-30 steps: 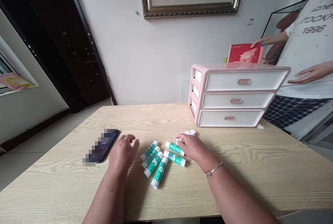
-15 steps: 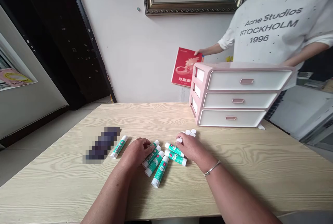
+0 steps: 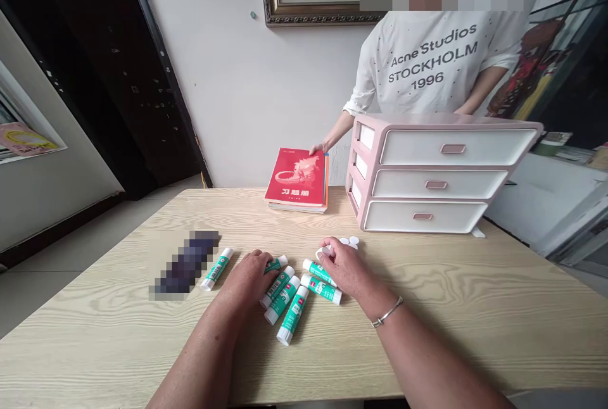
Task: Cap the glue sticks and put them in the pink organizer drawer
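Near the middle of the table, my left hand (image 3: 251, 275) has its fingers closed around a green-and-white glue stick (image 3: 277, 263), partly hidden by the hand. Several similar sticks lie beside it, among them a slanted glue stick (image 3: 292, 315) closest to me. My right hand (image 3: 349, 268) is bent over a small white round piece (image 3: 323, 251), apparently a cap, pinched at its fingertips. More white round pieces (image 3: 354, 241) stand just behind that hand. Under its wrist side lies another glue stick (image 3: 322, 289). Left of my left hand rests a lone glue stick (image 3: 217, 269).
A pink-and-white drawer unit (image 3: 441, 175) occupies the table's back right. Behind it a person in a white shirt (image 3: 427, 67) holds a stack of books with a red cover (image 3: 297, 178) at the back edge. A blurred dark object (image 3: 187, 263) lies on the left.
The other person has moved left and brought the red-covered books from beside the drawer unit down to the table's back edge. My hands have shifted only slightly.
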`<state>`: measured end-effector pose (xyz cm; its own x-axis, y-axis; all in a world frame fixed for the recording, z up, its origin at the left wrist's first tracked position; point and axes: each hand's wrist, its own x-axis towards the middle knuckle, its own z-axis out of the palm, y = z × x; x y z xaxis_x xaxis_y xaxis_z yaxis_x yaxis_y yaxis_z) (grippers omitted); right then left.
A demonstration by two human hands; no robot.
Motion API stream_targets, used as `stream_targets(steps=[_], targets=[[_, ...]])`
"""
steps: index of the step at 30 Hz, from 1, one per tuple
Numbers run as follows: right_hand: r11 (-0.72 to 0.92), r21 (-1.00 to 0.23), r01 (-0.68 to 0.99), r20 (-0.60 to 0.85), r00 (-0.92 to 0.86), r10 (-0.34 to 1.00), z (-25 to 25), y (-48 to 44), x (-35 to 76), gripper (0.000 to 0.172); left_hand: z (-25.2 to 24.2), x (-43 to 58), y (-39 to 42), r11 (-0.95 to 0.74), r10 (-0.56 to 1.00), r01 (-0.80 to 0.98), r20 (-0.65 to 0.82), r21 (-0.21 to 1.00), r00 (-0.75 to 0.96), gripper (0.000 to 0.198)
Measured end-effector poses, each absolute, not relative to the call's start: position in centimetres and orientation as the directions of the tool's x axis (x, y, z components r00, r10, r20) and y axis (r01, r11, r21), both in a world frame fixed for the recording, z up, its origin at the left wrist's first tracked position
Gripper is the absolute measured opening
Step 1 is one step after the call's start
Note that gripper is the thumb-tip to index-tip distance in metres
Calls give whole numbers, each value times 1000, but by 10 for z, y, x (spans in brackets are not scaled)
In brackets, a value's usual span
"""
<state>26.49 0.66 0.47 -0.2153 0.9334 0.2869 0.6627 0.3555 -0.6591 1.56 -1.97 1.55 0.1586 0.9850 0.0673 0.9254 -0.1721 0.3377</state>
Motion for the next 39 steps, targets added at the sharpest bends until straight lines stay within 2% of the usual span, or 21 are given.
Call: stream_targets(steps=[8, 12, 15, 20, 23, 31, 39], targets=[[341, -808, 480, 291, -179, 940, -3, 9, 261, 14, 12, 10, -24, -107, 994, 785, 62, 610, 88, 31], [302, -922, 241, 266, -169, 949, 2, 8, 255, 20, 15, 16, -27, -234, 972, 667, 164, 707, 167, 32], [264, -963, 56, 252, -159, 954, 10, 4, 252, 24, 22, 23, -31, -294, 955, 600, 205, 744, 213, 35], [227, -969, -95, 242, -198, 950, 25, -9, 247, 32, 36, 34, -40, -272, 958, 585, 159, 764, 238, 41], [219, -966, -139, 247, -233, 941, 30, -15, 244, 36, 41, 38, -42, -261, 958, 570, 137, 779, 252, 39], [234, -964, -127, 261, -286, 922, 24, -16, 239, 38, 41, 43, -44, -223, 964, 537, 104, 813, 244, 28], [345, -935, -83, 352, -331, 875, 15, -15, 235, 33, 40, 45, -45, -246, 957, 563, 108, 789, 268, 22]])
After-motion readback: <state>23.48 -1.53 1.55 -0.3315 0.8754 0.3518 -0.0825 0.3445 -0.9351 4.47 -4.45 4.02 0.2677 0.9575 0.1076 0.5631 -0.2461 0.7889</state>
